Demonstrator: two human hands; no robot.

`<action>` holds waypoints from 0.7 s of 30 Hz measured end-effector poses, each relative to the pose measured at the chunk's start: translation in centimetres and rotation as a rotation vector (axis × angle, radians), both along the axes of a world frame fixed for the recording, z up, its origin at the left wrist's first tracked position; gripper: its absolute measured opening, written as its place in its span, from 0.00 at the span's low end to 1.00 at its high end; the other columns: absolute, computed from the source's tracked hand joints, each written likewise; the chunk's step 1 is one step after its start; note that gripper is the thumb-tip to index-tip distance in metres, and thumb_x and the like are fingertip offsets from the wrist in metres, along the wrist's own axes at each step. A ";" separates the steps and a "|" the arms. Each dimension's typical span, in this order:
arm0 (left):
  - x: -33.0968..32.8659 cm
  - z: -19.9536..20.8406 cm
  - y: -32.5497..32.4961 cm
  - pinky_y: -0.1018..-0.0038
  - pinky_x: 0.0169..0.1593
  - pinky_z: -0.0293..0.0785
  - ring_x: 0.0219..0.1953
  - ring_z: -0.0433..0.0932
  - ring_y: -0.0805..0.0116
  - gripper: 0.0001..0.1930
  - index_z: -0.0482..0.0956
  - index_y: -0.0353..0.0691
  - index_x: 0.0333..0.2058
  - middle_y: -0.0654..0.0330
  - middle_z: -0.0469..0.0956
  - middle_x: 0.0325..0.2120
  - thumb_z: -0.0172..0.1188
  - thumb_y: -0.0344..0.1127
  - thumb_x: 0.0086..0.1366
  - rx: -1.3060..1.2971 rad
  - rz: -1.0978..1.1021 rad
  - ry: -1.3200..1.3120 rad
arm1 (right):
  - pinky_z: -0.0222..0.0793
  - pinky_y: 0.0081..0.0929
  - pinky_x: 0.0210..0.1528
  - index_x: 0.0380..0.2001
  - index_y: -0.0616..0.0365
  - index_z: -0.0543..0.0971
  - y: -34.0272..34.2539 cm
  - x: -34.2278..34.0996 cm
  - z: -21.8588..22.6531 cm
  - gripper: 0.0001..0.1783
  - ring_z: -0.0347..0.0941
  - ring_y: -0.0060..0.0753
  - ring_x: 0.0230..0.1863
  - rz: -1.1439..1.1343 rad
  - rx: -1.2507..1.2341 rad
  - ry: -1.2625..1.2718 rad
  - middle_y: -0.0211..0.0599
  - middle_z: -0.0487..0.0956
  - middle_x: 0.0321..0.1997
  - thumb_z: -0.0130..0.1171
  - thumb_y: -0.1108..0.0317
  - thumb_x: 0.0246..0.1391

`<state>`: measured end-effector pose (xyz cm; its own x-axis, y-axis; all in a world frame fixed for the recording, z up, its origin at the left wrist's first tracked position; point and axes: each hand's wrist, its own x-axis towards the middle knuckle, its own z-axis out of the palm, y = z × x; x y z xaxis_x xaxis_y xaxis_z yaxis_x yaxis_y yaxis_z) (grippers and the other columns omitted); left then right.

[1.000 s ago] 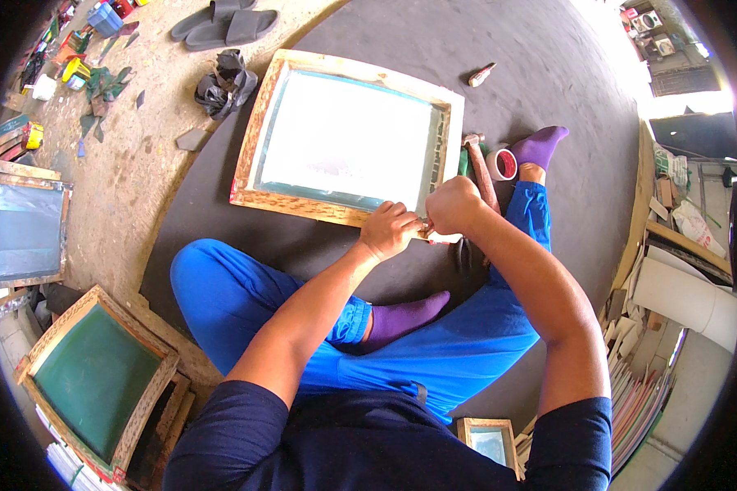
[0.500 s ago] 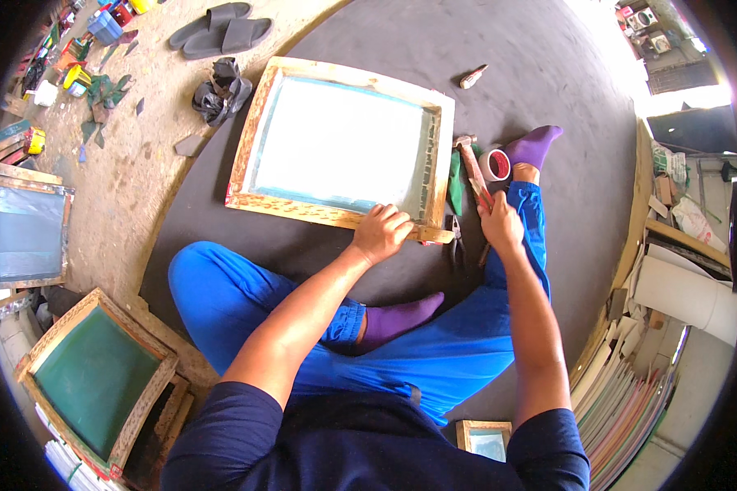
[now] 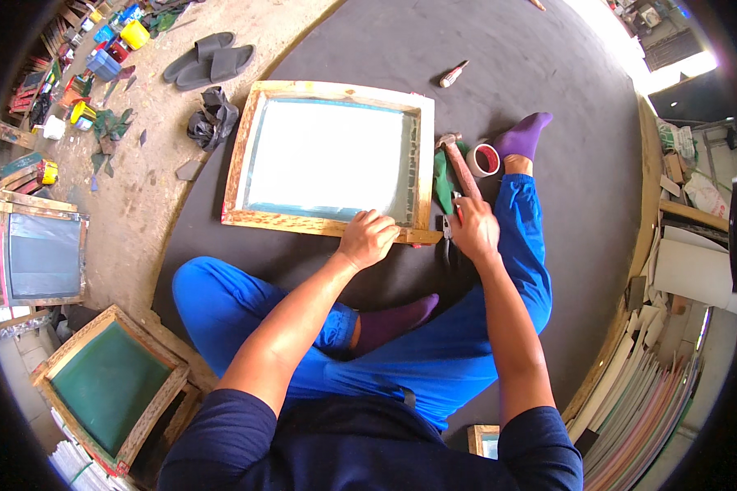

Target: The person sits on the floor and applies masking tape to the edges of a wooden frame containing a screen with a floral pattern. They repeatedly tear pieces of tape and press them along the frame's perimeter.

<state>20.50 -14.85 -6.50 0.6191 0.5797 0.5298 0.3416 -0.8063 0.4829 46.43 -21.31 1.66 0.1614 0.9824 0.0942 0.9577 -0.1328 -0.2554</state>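
Note:
A wooden frame [image 3: 323, 222] with pale mesh stretched across it lies flat on the dark mat in front of me. My left hand [image 3: 368, 238] presses on its near rail by the right corner, fingers curled over the wood. My right hand [image 3: 475, 230] lies just right of that corner, on the end of a hammer's wooden handle [image 3: 458, 168] and over dark pliers [image 3: 447, 243]. Whether it grips either tool is hidden. A red tape roll [image 3: 485, 159] and a green cloth [image 3: 442, 182] lie beside the hammer.
I sit cross-legged in blue trousers and purple socks. A screwdriver [image 3: 453, 74] lies beyond the frame. Sandals [image 3: 209, 64] and a dark rag [image 3: 211, 119] are at the mat's far left edge. More frames [image 3: 110, 385] stand at my left, stacked boards [image 3: 655, 385] at my right.
My right hand has left the frame's near rail, where it worked beside the left hand, and moved right onto the tools. The left hand stays on the rail.

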 end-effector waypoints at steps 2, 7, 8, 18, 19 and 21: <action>-0.1 0.0 0.0 0.66 0.45 0.75 0.40 0.80 0.65 0.02 0.86 0.46 0.30 0.68 0.83 0.34 0.70 0.34 0.59 -0.012 -0.005 0.053 | 0.76 0.42 0.55 0.49 0.53 0.85 0.6 -1.9 1.9 0.25 0.78 0.49 0.50 0.323 0.010 0.187 0.41 0.82 0.44 0.75 0.56 0.48; 0.2 -0.1 0.1 0.65 0.46 0.76 0.42 0.79 0.65 0.02 0.86 0.46 0.30 0.68 0.82 0.35 0.68 0.33 0.56 -0.018 -0.018 0.081 | 0.75 0.42 0.55 0.52 0.44 0.86 1.3 -4.6 2.1 0.34 0.75 0.45 0.53 0.440 -0.165 0.126 0.34 0.78 0.49 0.82 0.53 0.36; 0.2 -0.1 0.1 0.65 0.46 0.76 0.41 0.79 0.65 0.03 0.85 0.46 0.30 0.68 0.82 0.35 0.69 0.33 0.55 -0.005 -0.015 0.075 | 0.75 0.42 0.55 0.52 0.43 0.87 1.3 -4.6 1.7 0.34 0.75 0.44 0.53 0.450 -0.197 0.093 0.33 0.78 0.48 0.82 0.52 0.36; 0.0 0.5 -0.2 0.64 0.47 0.78 0.43 0.81 0.63 0.04 0.85 0.43 0.30 0.65 0.83 0.37 0.68 0.30 0.53 -0.017 -0.007 0.076 | 0.74 0.42 0.50 0.45 0.43 0.88 -1.0 -5.2 -1.3 0.24 0.74 0.40 0.49 0.309 -0.061 0.017 0.29 0.77 0.40 0.79 0.55 0.40; 0.1 0.5 -0.3 0.64 0.47 0.78 0.43 0.80 0.63 0.04 0.85 0.43 0.30 0.65 0.83 0.37 0.68 0.30 0.53 -0.018 -0.004 0.082 | 0.74 0.43 0.49 0.43 0.43 0.88 -1.1 -5.3 -1.4 0.22 0.75 0.41 0.49 0.299 -0.044 0.016 0.30 0.78 0.40 0.78 0.55 0.41; 0.2 0.4 -0.4 0.63 0.47 0.79 0.43 0.80 0.62 0.04 0.85 0.43 0.30 0.65 0.83 0.36 0.68 0.31 0.54 -0.019 0.003 0.093 | 0.74 0.44 0.49 0.41 0.43 0.87 -1.3 -5.5 -1.3 0.19 0.75 0.42 0.49 0.284 -0.025 0.012 0.30 0.78 0.41 0.77 0.56 0.42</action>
<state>20.73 -15.29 -6.10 0.6634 0.5912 0.4587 0.3886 -0.7960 0.4640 40.97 -22.57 0.33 -0.1200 0.9904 0.0693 0.9544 0.1343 -0.2666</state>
